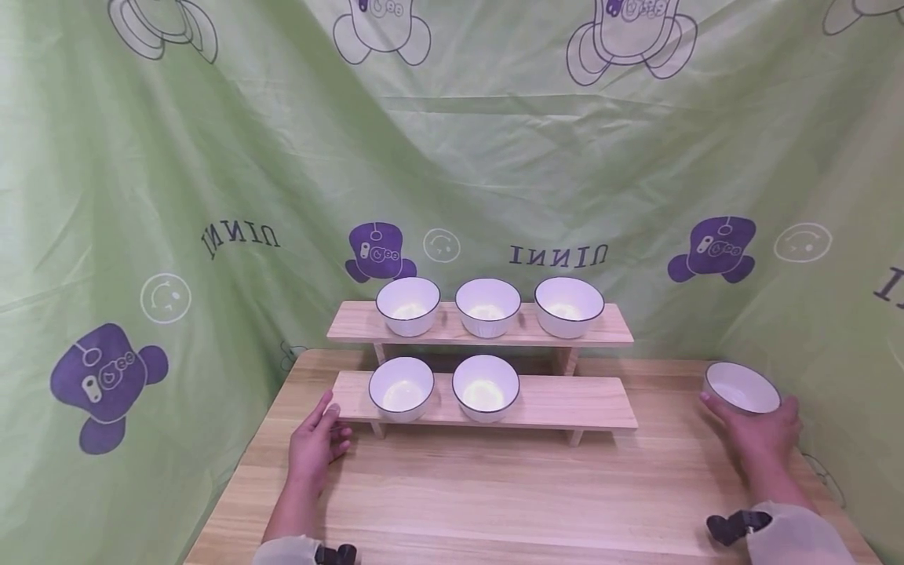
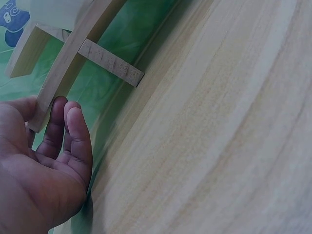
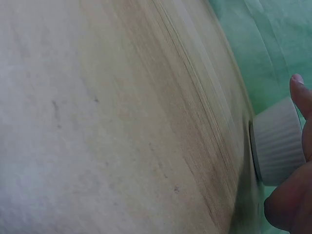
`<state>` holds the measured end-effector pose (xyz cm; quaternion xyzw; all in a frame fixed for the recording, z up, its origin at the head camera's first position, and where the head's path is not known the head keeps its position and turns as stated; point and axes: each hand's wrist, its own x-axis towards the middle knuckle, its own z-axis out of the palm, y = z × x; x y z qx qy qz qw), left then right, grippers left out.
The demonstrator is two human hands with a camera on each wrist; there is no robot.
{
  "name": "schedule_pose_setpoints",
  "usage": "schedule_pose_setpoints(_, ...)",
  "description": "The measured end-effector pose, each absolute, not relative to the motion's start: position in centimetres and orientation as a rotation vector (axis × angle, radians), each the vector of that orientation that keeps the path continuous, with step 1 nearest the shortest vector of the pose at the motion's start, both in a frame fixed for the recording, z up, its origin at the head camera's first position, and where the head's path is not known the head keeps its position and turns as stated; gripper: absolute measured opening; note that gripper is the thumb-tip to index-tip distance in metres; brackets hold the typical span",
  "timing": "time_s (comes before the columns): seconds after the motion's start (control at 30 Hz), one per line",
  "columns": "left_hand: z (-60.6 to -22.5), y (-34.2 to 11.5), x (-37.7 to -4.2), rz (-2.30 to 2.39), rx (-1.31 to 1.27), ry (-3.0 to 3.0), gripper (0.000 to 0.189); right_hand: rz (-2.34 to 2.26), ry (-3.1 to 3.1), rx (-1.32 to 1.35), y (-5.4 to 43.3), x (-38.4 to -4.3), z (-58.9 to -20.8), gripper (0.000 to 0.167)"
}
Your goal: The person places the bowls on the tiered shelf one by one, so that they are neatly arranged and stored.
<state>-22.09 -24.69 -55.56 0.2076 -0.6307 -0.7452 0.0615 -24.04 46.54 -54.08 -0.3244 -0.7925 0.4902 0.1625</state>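
Observation:
At the left end of the lower wooden shelf (image 1: 565, 402), my left hand (image 1: 314, 447) pinches the board. In the left wrist view the thumb lies on one face of the board end and the fingers curl at the other. Over on the right side of the table, my right hand (image 1: 766, 435) grips a white bowl (image 1: 741, 386) with a dark rim, thumb and fingers on opposite sides. The right wrist view shows this bowl's ribbed outside (image 3: 278, 141), its base close to the tabletop. On the lower shelf sit two matching bowls, left (image 1: 401, 386) and middle (image 1: 486, 384).
Behind stands a higher wooden shelf (image 1: 346, 322) bearing three like bowls, left (image 1: 408, 304), middle (image 1: 488, 306) and right (image 1: 569, 306). Both shelves stand on the wooden table (image 1: 480, 486). A green printed curtain (image 1: 466, 157) hangs around the back and sides.

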Motion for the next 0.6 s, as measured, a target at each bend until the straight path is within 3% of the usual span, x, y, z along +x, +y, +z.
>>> schedule_pose_setpoints(0.6, -55.58, -24.73, -22.15, -2.253, 0.635, -1.911, 0.063, 1.471, -2.231, -0.955, 47.31, -25.08, -54.78, 0.142)
